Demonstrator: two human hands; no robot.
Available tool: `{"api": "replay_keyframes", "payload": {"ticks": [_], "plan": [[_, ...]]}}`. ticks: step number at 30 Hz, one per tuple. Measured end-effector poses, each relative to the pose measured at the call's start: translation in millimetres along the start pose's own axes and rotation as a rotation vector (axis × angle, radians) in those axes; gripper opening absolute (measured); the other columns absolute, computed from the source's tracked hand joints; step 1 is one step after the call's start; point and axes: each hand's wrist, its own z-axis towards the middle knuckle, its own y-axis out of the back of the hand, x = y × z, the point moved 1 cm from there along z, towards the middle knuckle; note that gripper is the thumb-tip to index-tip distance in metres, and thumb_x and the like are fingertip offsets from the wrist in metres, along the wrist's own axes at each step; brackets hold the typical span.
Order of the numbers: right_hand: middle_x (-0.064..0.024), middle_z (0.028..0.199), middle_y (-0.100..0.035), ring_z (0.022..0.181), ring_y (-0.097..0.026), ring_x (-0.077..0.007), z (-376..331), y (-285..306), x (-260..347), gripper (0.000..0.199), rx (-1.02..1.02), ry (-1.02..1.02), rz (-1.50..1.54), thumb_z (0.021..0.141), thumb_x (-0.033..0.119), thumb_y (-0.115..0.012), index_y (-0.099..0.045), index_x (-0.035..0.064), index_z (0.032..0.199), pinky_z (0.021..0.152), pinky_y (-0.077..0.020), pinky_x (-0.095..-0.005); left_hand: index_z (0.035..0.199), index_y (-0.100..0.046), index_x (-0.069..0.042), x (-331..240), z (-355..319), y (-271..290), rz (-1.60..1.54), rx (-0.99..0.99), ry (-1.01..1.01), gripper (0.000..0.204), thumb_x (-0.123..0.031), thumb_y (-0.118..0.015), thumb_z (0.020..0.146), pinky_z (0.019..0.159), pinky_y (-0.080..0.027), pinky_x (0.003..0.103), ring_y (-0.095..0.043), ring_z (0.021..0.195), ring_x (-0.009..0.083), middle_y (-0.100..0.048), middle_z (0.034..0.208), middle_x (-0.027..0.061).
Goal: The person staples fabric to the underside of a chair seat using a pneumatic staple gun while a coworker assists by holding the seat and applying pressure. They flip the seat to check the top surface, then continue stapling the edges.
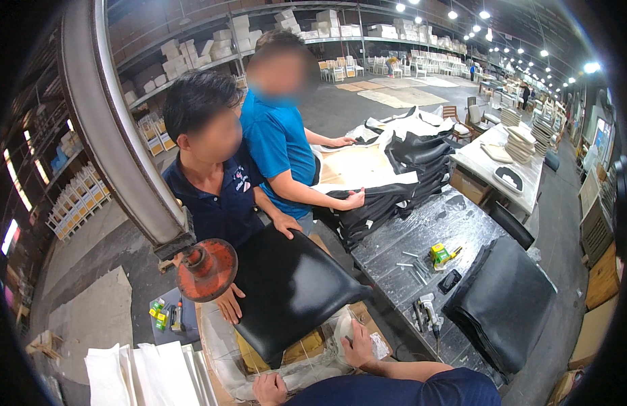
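Observation:
A black padded seat cushion point(293, 277) is tilted over an open cardboard box point(206, 326) lined with a clear plastic bag point(225, 369). A co-worker's hands hold the cushion by its far edge and its left side. At the near rim, my left hand point(269, 389) is closed on the plastic bag. My right hand point(357, 346) is at the box's right side, its fingers curled on the bag's edge and its thumb up. Neither of my hands touches the cushion. Yellowish material point(313, 345) shows inside the box, partly hidden under the cushion.
An orange round press head point(207, 269) on a grey column hangs at the left. White sheets point(147, 375) stand at the lower left. On the right, a metal table point(401, 230) bears stacked black leather point(503, 298) and a staple gun point(430, 314). Another person handles black hides beyond.

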Motion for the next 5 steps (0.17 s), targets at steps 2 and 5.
{"api": "replay_keyframes", "payload": {"ticks": [2, 5], "plan": [[-0.0257, 0.157, -0.047, 0.146, -0.047, -0.0472, -0.4, -0.7, 1.7, 0.084, 0.017, -0.013, -0.001, 0.1, 0.028, -0.076, -0.034, 0.003, 0.168, 0.118, -0.039, -0.0596, 0.098, -0.075, -0.009, 1.0, -0.7, 1.1, 0.008, -0.021, -0.014, 0.01, -0.017, -0.073, 0.095, 0.085, -0.056, 0.051, -0.068, 0.096, 0.0396, -0.073, 0.1, 0.0157], [-0.0237, 0.159, -0.047, 0.147, -0.046, -0.0467, -0.4, -0.2, -0.5, 0.083, 0.006, -0.006, 0.002, 0.101, 0.029, -0.076, -0.034, 0.0041, 0.168, 0.12, -0.0373, -0.0593, 0.1, -0.076, -0.008, 0.5, 0.6, 1.1, 0.001, -0.011, -0.026, 0.011, -0.017, -0.073, 0.095, 0.087, -0.056, 0.051, -0.069, 0.097, 0.039, -0.074, 0.1, 0.0157]]}}
